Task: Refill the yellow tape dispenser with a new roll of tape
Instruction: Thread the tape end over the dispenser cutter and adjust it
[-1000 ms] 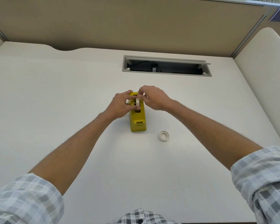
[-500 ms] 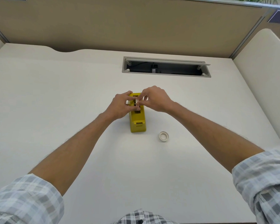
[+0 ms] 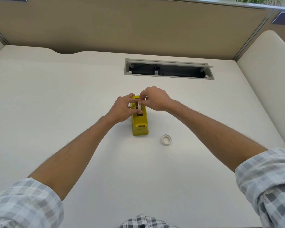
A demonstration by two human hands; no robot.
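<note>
Left hand (image 3: 122, 108) gripped the yellow plastic tape dispenser (image 3: 139, 124) w/ white tape roll (image 3: 139, 108), prob. steadying it; right hand (image 3: 155, 99) pinched the roll's top. Spare white ring (image 3: 166, 139) lay nearby on the surface (image 3: 56, 96).

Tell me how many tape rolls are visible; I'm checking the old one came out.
2: one roll stands in the yellow dispenser between both hands; another ring lies flat on the desk, right of it.

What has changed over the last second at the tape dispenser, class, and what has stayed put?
Little moved. The right hand shifted its fingertip pinch slightly on the tape roll in the yellow dispenser; the left hand kept steadying it. The spare ring and dispenser stayed put.
</note>
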